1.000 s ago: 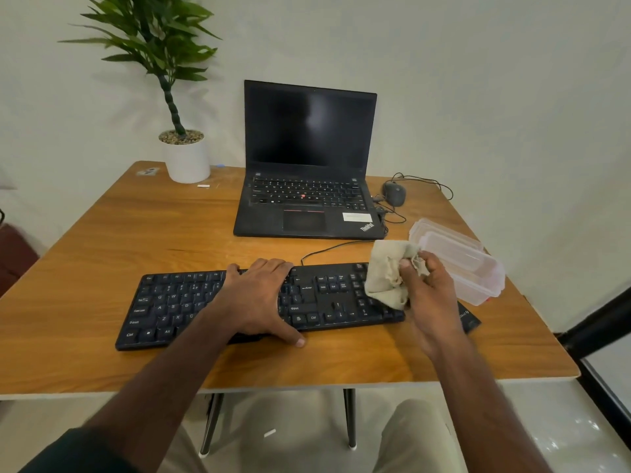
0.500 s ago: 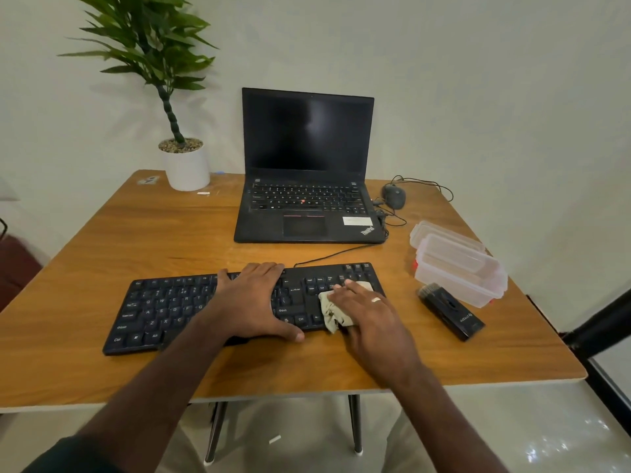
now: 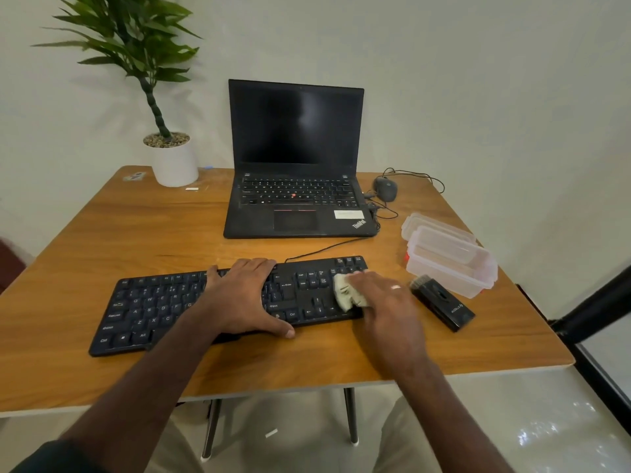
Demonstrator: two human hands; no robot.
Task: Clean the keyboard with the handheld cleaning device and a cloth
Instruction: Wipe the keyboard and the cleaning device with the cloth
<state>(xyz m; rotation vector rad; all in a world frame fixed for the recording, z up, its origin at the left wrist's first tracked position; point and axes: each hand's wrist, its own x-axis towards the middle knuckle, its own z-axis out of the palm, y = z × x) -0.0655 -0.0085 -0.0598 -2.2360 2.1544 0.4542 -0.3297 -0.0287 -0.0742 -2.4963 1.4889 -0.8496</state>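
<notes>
A black wired keyboard lies across the near part of the wooden table. My left hand rests flat on its middle keys and holds it down. My right hand presses a small beige cloth onto the keyboard's right end, over the number pad; most of the cloth is hidden under my fingers. The black handheld cleaning device lies on the table just right of the keyboard, untouched.
An open black laptop stands behind the keyboard, with a wired mouse to its right. Clear plastic containers sit at the right edge. A potted plant stands at the back left.
My right hand brought the cloth down from the air onto the keyboard, then slid it rightwards to the number pad. The left hand stayed put on the keys.
</notes>
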